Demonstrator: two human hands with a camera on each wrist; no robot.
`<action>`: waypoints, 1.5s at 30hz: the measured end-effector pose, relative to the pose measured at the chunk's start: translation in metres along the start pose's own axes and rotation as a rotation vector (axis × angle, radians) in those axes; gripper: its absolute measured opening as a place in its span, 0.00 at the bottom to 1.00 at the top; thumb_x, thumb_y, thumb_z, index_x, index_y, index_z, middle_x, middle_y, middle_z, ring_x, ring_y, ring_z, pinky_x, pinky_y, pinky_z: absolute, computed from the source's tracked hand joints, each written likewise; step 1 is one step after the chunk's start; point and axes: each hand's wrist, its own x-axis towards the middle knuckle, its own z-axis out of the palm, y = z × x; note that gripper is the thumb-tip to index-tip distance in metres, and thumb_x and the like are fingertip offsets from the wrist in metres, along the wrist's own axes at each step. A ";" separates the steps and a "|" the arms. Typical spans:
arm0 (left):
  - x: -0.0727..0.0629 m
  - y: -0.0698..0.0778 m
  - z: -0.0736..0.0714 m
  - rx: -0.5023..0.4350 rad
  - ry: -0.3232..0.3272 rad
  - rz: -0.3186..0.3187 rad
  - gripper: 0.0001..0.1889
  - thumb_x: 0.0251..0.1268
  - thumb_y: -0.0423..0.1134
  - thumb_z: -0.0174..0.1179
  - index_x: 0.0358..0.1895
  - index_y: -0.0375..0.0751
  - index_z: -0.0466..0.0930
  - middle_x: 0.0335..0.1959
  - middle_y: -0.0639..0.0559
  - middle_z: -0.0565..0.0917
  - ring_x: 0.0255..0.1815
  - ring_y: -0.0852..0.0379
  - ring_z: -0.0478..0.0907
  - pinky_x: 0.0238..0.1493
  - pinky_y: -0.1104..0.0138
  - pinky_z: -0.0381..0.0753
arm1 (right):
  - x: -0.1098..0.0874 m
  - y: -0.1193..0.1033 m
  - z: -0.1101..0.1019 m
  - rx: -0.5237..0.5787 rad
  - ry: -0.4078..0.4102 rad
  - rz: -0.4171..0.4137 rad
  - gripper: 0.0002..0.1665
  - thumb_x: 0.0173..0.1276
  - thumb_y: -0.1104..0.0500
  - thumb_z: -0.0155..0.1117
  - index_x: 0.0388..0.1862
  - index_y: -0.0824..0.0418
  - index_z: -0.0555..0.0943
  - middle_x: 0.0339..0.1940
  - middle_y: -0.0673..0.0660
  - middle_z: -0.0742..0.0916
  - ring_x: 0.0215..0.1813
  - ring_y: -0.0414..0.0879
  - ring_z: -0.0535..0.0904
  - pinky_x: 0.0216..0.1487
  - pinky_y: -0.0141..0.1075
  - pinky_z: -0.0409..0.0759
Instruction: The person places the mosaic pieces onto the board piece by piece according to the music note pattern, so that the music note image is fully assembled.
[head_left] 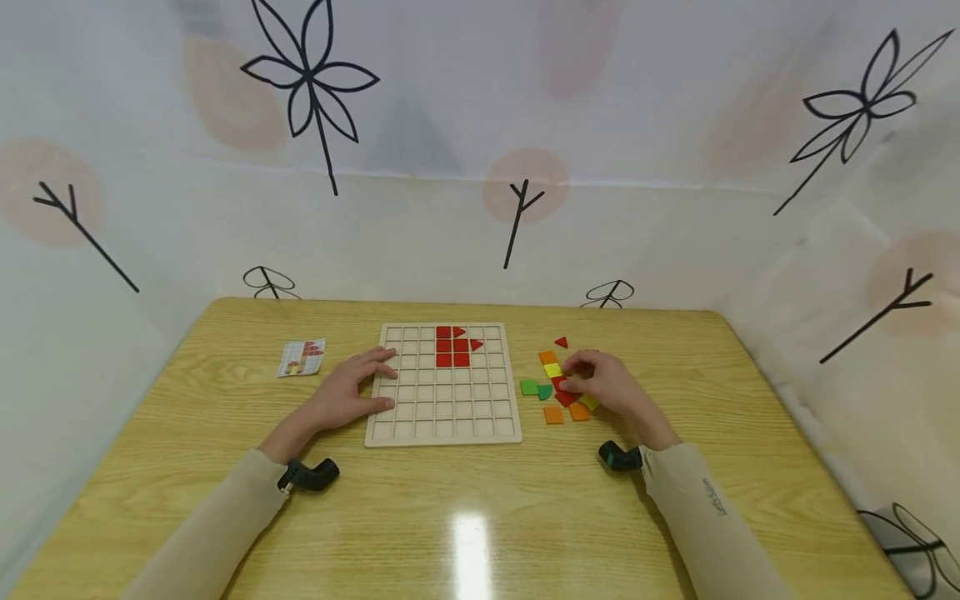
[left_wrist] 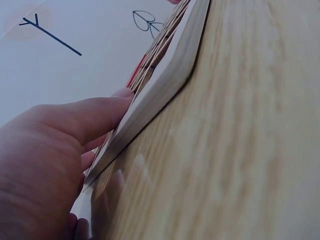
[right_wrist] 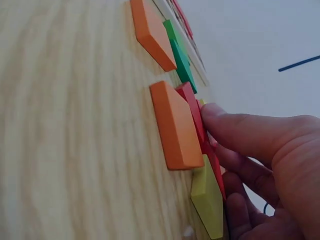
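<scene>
A pale wooden grid board (head_left: 412,408) lies on the table. Red square tiles (head_left: 444,346) and two red triangles (head_left: 459,332) sit in its upper cells. My left hand (head_left: 352,387) rests on the board's left edge with fingers spread; the thumb (left_wrist: 107,112) lies over the rim in the left wrist view. Right of the board, my right hand (head_left: 603,383) bends over a loose pile, thumb and fingers pinching a red tile (head_left: 560,384). In the right wrist view, the thumb meets red pieces (right_wrist: 192,107) behind an orange tile (right_wrist: 175,127). The curled fingers partly hide the pile.
A small printed pattern card (head_left: 302,358) lies left of the board. Around the right hand are green tiles (head_left: 529,387), a yellow tile (head_left: 552,370), orange squares (head_left: 553,415) and a lone red triangle (head_left: 562,342). A patterned cloth (head_left: 420,242) rises behind the table.
</scene>
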 end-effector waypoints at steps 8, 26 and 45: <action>0.000 -0.001 0.000 0.003 0.004 0.002 0.19 0.62 0.47 0.70 0.54 0.47 0.82 0.75 0.46 0.66 0.77 0.43 0.55 0.72 0.42 0.55 | 0.003 0.002 0.000 0.027 -0.012 0.010 0.09 0.68 0.64 0.68 0.47 0.62 0.82 0.40 0.57 0.84 0.37 0.50 0.80 0.38 0.37 0.82; -0.001 -0.001 0.000 -0.002 -0.001 0.001 0.19 0.63 0.48 0.70 0.54 0.46 0.82 0.75 0.47 0.65 0.77 0.44 0.55 0.73 0.44 0.55 | 0.002 0.003 -0.008 0.163 -0.019 0.050 0.13 0.72 0.61 0.65 0.53 0.65 0.82 0.42 0.60 0.83 0.40 0.53 0.78 0.37 0.34 0.81; -0.001 0.000 0.001 0.017 0.027 0.029 0.18 0.63 0.47 0.69 0.54 0.45 0.82 0.74 0.44 0.67 0.76 0.40 0.56 0.71 0.41 0.56 | 0.042 -0.060 0.059 0.351 0.140 -0.015 0.10 0.72 0.64 0.64 0.50 0.64 0.82 0.45 0.60 0.81 0.44 0.52 0.81 0.42 0.35 0.83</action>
